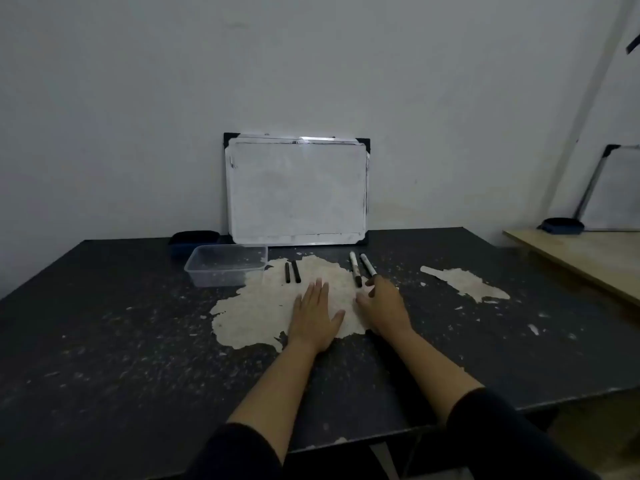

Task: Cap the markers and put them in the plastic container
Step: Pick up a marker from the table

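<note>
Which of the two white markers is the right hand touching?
The right-most marker: the right hand fingertips meet its near end. The other white marker lies just left, untouched.

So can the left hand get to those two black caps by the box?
Probably yes. The left hand lies flat on the table, and the two caps sit just beyond its fingertips with nothing between. The box stands off to the side.
</note>
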